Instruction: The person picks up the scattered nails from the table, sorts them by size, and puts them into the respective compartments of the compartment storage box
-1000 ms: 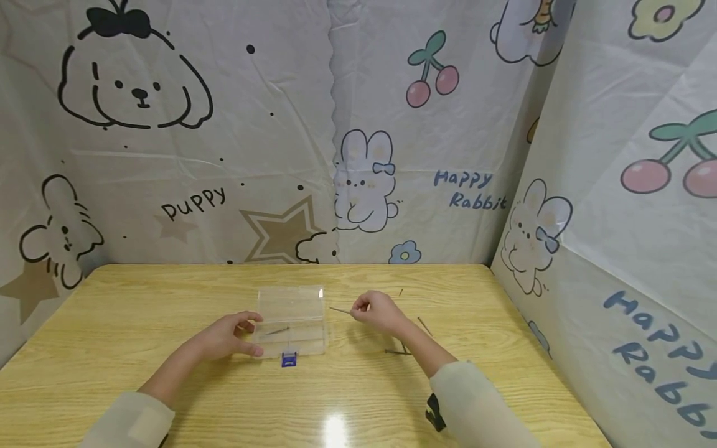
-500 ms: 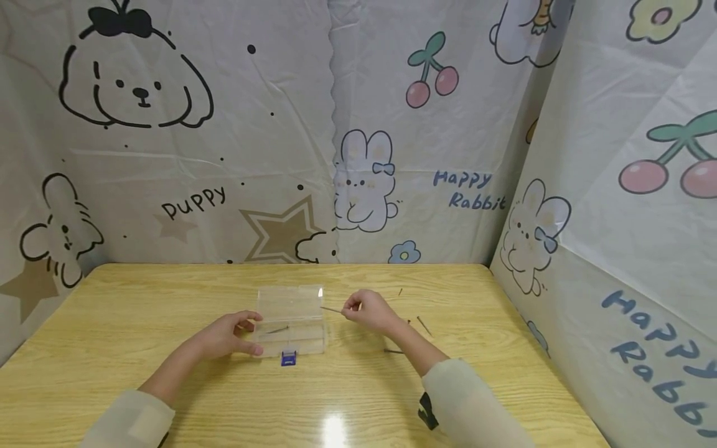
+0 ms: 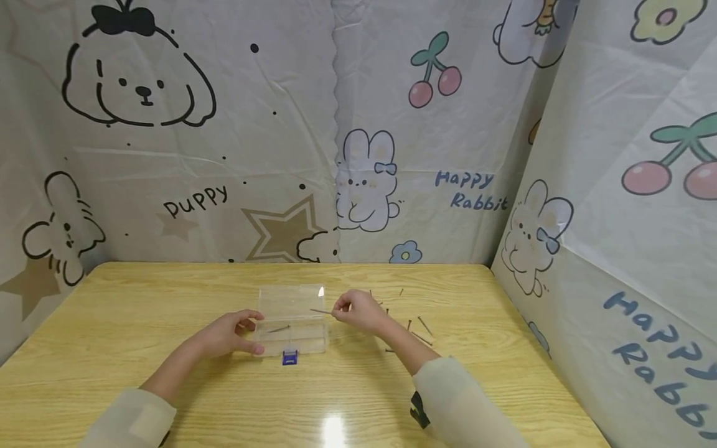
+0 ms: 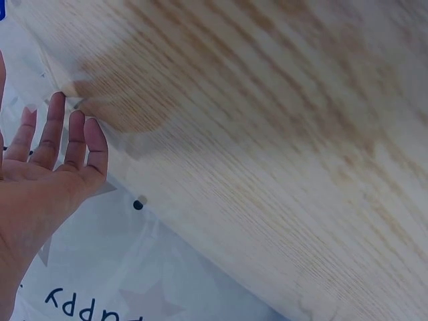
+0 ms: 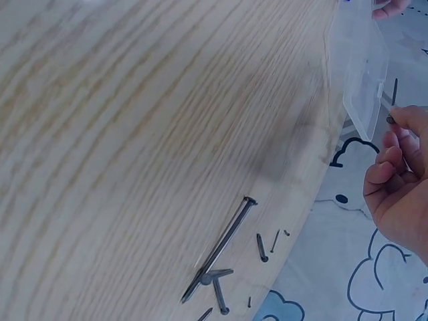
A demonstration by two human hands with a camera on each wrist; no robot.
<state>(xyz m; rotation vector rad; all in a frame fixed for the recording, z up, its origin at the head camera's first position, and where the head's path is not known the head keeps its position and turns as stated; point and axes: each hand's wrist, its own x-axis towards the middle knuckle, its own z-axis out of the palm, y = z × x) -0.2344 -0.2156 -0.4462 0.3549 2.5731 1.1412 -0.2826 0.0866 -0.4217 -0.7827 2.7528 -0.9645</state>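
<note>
From my head, I see my right hand (image 3: 361, 311) pinching a nail (image 3: 320, 310), its tip across the edge of the open clear plastic box (image 3: 308, 344); another nail (image 3: 280, 328) lies inside. My left hand (image 3: 226, 336) is at the box's left side, thumb and fingers apart.

At my left wrist, those fingers are spread and relaxed.

At my right wrist, the pinched nail's head shows at my fingertips; a long nail (image 5: 231, 231) and smaller nails (image 5: 261, 247) lie on the wooden table (image 5: 134, 134).
</note>
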